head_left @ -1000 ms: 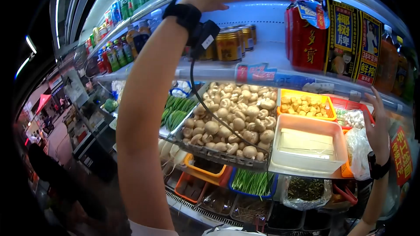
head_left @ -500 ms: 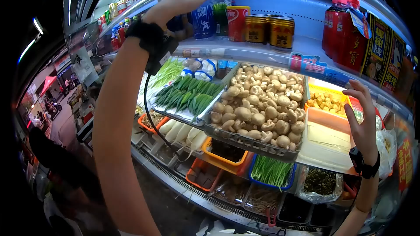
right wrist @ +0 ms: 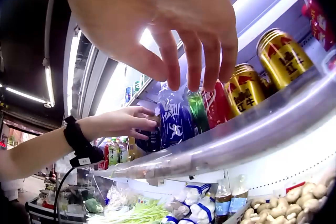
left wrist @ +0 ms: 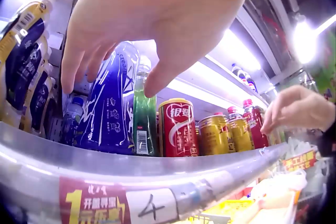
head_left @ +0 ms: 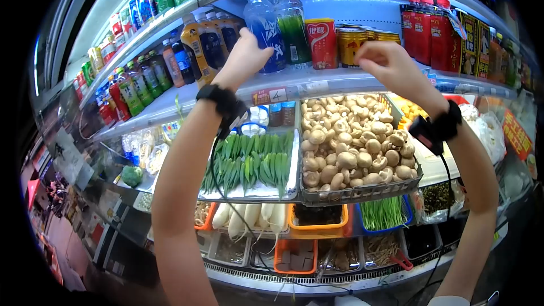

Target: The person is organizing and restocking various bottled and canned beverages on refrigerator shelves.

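Item, on the pale middle shelf with clear plastic front edge (head_left: 345, 82): tall blue plastic bottle with white lettering (head_left: 267, 22), upright, just beside clear bottle of green liquid (head_left: 293, 28); then red can with white lettering (head_left: 322, 42) and short gold-and-red metal cans (head_left: 348, 42), grouped close. Open, fingers apart, nothing seen held: left grip (head_left: 245, 61), at the blue bottle; cannot tell from these views whether touching. Open, fingers loosely bent, empty: right grip (head_left: 391, 65), near the gold cans. Hazard one, likeliest: toppling of the blue bottle against the green one, then the red can, from a sideways brush of left thumb or fingertips; tall and narrow, probably easy to tip. Hazard two: gold cans nudged over the front edge by a low sweep of right fingers, with a drop onto brown mushrooms in grey plastic crate (head_left: 368, 192). Hazard three: snagging of the thin black left cable (head_left: 212, 164) among green okra pods on white tray (head_left: 249, 161), or of the black right cable (head_left: 446, 165) at the crate's side, from a long reach with slack hanging. Hazard four: poor hold on smooth plastic, from closing too high or off-centre.
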`<state>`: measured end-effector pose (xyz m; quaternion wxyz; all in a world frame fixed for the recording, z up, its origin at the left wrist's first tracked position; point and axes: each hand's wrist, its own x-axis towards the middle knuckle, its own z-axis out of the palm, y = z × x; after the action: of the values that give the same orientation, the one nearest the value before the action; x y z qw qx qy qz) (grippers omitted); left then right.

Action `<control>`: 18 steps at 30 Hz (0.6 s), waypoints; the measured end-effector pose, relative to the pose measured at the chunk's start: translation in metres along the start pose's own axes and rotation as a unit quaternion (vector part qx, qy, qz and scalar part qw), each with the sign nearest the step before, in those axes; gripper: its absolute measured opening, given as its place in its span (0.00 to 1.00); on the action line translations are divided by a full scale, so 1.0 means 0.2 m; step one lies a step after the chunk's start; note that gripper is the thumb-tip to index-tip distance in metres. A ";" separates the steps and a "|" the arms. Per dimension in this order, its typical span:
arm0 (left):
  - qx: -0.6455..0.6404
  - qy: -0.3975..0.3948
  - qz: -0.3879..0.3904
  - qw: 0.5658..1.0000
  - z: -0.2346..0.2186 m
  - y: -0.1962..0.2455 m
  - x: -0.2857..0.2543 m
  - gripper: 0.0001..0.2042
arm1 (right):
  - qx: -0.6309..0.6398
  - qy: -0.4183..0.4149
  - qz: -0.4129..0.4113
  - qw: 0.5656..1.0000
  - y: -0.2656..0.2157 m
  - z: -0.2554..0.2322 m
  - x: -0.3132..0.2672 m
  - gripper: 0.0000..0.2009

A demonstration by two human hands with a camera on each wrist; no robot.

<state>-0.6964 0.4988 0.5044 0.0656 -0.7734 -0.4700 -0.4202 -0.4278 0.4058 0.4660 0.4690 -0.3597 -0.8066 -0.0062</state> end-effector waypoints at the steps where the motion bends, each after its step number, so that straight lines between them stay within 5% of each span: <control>1: -0.026 0.009 -0.020 0.999 0.05 -0.01 0.06 0.36 | -0.030 -0.015 0.014 0.999 -0.01 0.03 0.09 0.09; 5: -0.065 0.013 -0.107 0.992 0.19 -0.02 0.16 0.50 | -0.108 -0.029 0.028 0.993 0.03 0.11 0.40 0.10; 6: 0.020 0.060 -0.102 0.993 0.25 -0.06 0.20 0.49 | -0.112 -0.028 0.024 0.993 0.04 0.14 0.44 0.10; 8: 0.016 0.043 -0.112 0.993 0.23 -0.08 0.19 0.47 | -0.044 0.054 0.027 0.997 0.07 0.21 0.54 0.15; 12: -0.039 0.012 -0.074 0.996 0.20 -0.19 0.24 0.43 | 0.023 0.077 0.033 0.996 0.15 0.35 0.68 0.17; 14: -0.036 0.006 -0.068 0.997 0.19 -0.19 0.23 0.42 | -0.055 0.104 0.018 0.993 0.13 0.37 0.69 0.15; 16: -0.033 0.004 -0.066 0.997 0.18 -0.18 0.22 0.43 | -0.350 0.201 -0.104 0.909 0.13 0.37 0.70 0.14; 17: -0.037 0.000 -0.069 0.997 0.18 -0.16 0.21 0.43 | -0.402 0.171 -0.089 0.895 0.15 0.36 0.70 0.16; 18: -0.039 -0.001 -0.064 0.997 0.16 -0.16 0.21 0.43 | -0.392 0.053 0.021 0.918 0.15 0.32 0.72 0.17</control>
<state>-0.6931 0.5607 0.5046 0.0083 -0.7445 -0.5016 -0.4405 -0.5016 0.5327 0.5310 0.3328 -0.5310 -0.7054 -0.3311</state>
